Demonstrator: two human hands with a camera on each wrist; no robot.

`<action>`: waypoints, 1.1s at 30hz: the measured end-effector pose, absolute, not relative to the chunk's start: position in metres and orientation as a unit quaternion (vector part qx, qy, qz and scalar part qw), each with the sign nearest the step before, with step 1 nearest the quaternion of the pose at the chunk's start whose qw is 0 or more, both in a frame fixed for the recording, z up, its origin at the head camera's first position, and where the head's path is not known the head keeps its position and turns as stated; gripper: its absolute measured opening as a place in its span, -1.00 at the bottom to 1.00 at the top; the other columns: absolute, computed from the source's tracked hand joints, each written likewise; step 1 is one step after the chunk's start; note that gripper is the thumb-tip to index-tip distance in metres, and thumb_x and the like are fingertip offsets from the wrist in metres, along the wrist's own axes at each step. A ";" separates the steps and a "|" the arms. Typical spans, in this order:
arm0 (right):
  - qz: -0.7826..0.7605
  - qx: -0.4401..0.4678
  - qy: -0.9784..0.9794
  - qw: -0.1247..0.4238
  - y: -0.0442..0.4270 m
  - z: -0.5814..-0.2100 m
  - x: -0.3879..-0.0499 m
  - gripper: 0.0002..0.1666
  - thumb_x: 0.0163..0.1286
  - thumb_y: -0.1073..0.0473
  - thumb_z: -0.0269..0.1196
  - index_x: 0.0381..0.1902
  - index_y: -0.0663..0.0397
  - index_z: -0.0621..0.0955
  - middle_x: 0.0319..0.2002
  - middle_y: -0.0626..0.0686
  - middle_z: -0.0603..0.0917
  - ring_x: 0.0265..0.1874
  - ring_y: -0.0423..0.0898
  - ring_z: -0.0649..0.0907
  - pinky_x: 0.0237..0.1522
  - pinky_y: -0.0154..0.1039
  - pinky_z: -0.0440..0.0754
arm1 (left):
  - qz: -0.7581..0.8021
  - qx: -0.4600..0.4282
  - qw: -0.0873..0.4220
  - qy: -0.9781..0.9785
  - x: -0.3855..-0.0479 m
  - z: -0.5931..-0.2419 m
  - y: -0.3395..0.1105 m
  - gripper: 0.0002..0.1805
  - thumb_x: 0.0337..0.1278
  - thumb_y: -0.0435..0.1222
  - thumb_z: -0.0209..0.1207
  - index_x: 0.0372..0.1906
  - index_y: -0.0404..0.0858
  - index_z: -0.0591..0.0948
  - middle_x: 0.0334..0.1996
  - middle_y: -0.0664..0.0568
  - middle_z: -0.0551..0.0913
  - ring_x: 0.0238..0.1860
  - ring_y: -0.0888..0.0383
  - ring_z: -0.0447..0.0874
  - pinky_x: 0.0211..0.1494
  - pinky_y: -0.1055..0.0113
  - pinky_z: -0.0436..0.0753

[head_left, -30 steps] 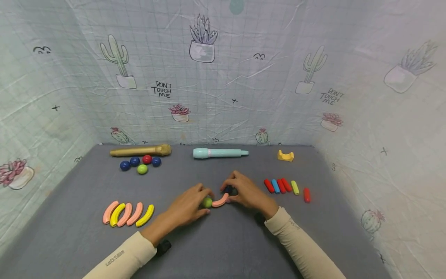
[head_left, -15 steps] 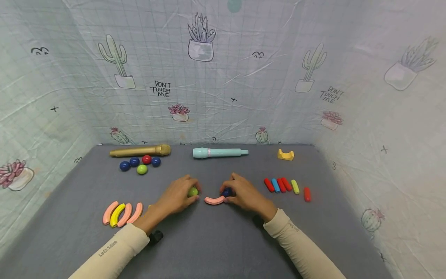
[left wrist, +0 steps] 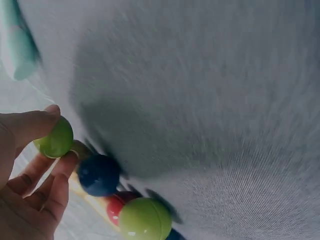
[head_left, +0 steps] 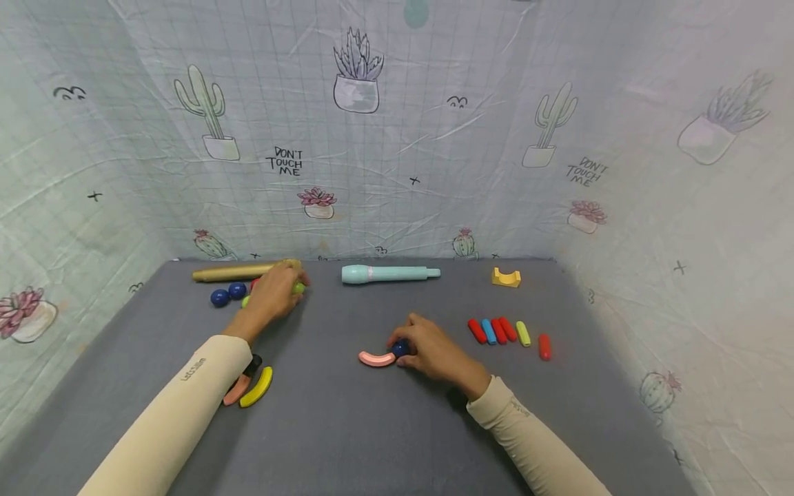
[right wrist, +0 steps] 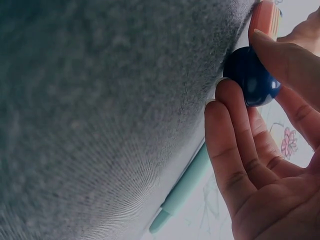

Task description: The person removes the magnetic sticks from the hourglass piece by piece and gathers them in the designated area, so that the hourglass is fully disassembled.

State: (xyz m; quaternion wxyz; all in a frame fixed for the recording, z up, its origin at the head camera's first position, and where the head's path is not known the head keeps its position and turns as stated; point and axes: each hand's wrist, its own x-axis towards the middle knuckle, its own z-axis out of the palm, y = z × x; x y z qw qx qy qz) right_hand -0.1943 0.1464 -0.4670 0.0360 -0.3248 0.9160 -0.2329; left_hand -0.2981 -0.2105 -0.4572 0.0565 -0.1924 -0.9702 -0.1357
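At the back left, my left hand [head_left: 269,293] pinches a green ball [left wrist: 56,139] between thumb and fingers. Close by it on the grey table lie a blue ball [left wrist: 99,176], a red ball [left wrist: 115,209] and another green ball [left wrist: 145,220]. Around the middle, my right hand [head_left: 434,350] grips a dark blue ball [right wrist: 252,77] in its curled fingers. A pink curved stick [head_left: 375,359] lies against that ball, pointing left; the right wrist view shows its ridged end [right wrist: 265,20] by the thumb.
A gold microphone [head_left: 232,272] and a mint microphone [head_left: 387,274] lie along the back. A yellow cradle-shaped block [head_left: 506,277] stands back right, above several short coloured sticks [head_left: 499,331]. My left forearm partly hides pink and yellow curved sticks [head_left: 257,387].
My left hand has carried the green ball from the pink curved stick's end to the back-left balls. The pink stick has swung leftward; my right hand has stayed nearly in place.
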 end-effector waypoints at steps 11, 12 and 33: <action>-0.245 -0.320 0.914 0.053 0.144 -0.466 -0.193 -0.57 0.30 0.15 0.57 0.12 -0.07 0.77 -0.14 -0.04 0.61 -0.25 -0.19 0.59 -0.17 -0.31 0.57 | -0.101 -0.188 0.085 -0.973 -0.300 -0.458 -0.205 -0.70 0.11 -0.42 0.50 -0.03 -0.25 0.76 0.00 -0.33 0.66 0.10 -0.34 0.62 0.13 -0.20 0.62; -0.248 -0.320 0.913 0.055 0.144 -0.466 -0.193 -0.57 0.30 0.16 0.57 0.12 -0.06 0.77 -0.12 -0.04 0.62 -0.25 -0.19 0.61 -0.17 -0.31 0.59 | -0.104 -0.195 0.092 -0.971 -0.297 -0.456 -0.201 -0.69 0.12 -0.40 0.51 -0.02 -0.25 0.76 0.00 -0.31 0.66 0.08 -0.32 0.61 0.13 -0.18 0.61; -0.290 -0.316 0.902 0.058 0.137 -0.469 -0.193 -0.62 0.31 0.19 0.55 0.07 0.02 0.76 -0.12 -0.04 0.74 -0.31 -0.27 0.70 -0.27 -0.40 0.64 | -0.156 -0.357 0.009 -0.921 -0.168 -0.472 -0.098 -0.64 0.17 -0.18 0.55 0.02 -0.17 0.73 -0.11 0.01 0.70 -0.11 0.07 0.67 -0.06 0.08 0.71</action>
